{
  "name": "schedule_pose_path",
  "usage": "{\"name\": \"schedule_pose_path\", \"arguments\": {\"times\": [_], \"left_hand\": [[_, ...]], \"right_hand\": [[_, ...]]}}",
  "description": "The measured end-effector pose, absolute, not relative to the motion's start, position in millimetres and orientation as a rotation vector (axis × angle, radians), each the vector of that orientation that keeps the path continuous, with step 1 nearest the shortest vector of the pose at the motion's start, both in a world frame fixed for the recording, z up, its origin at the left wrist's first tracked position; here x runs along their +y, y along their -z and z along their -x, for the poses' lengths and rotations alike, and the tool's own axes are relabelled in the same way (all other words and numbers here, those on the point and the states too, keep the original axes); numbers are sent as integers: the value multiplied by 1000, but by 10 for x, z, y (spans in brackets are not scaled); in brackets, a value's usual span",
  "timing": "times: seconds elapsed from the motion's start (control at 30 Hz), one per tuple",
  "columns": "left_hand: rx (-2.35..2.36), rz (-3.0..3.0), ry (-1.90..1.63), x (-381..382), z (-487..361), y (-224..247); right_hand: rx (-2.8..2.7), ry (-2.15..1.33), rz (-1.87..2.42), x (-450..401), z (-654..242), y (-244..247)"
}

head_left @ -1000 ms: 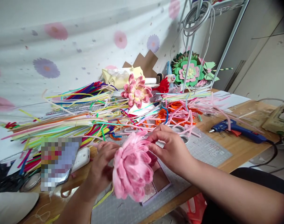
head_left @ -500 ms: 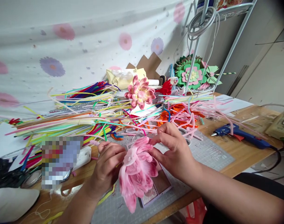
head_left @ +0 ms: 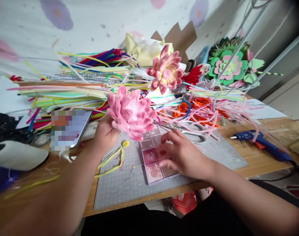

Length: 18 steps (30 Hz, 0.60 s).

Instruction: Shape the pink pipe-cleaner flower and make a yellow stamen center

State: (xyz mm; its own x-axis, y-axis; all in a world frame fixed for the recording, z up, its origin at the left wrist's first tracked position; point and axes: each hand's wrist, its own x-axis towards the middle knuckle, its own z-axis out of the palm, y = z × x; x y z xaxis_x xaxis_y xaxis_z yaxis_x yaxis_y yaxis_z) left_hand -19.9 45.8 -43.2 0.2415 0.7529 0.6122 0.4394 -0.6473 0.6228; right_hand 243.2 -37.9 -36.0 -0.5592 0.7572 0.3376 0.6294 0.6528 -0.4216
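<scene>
In the head view my left hand grips a fuzzy pink flower from below, its layered petals facing up and toward me. The stem is hidden behind my fingers. My right hand hovers at a square palette with pink and pale compartments. Its fingers are curved and apart, with nothing visible between them. Whether the fingertips touch the palette I cannot tell. Under the palette lies a grey cutting mat. A small yellow disc and a bent yellow strip rest left of the palette.
Scissors lie behind my right hand. A blue glue gun is at the right. Pipe cleaners heap along the back, near another pink-and-yellow flower. A phone leans at left, behind a white rounded object.
The flower has moved up and left in my left hand and turned its face upward. My right hand has let go of its petals and dropped to the palette. The view has tilted down.
</scene>
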Motion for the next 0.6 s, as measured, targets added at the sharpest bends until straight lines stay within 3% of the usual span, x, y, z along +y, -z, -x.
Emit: {"name": "schedule_pose_path", "arguments": {"times": [0.23,0.6], "left_hand": [[980,-2210,-1395,373,204,316],[949,-2138,-1377,344,167,334]], "right_hand": [[-2642,-176,1185,-554,-2251,519],[-2614,-232,1186,-577,-2137,488]]}}
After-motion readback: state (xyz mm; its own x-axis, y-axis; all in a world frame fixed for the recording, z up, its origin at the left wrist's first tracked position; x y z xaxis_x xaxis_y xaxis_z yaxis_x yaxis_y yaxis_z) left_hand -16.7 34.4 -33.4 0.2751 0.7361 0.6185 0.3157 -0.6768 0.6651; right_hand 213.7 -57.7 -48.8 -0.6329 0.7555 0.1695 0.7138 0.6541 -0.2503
